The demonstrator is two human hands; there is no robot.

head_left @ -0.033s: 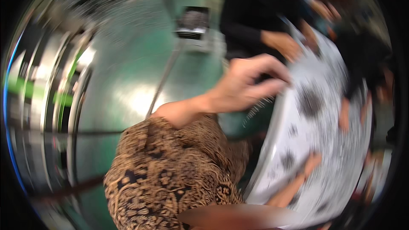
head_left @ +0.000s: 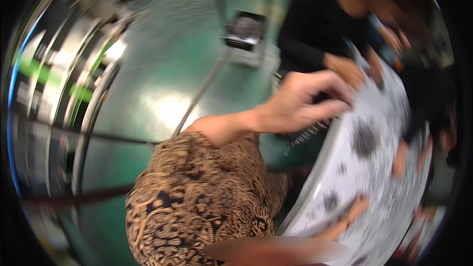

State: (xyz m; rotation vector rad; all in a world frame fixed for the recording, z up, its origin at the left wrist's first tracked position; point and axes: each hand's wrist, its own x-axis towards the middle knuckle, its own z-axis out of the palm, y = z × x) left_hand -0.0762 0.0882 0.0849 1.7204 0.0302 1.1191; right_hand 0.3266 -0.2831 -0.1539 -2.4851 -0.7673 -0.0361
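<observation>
My left hand reaches out from a patterned brown and black sleeve, above the near edge of a white table. Its thumb and forefinger curl toward each other at the tips, and blur hides whether something small is between them. Lower down, my right hand is low over the tabletop beside a small dark cluster; its fingers are too smeared to read. A larger dark cluster of small pieces lies past my left hand, with more dark specks scattered about.
A person in black works at the table's far end, a hand over it. Another person's hand is at the right side. On the green floor are a black box and a long pole. Metal rails stand left.
My view has turned slightly, so table, people and box sit farther right and lower. My left hand keeps its curled pose. My right hand remains low over the table.
</observation>
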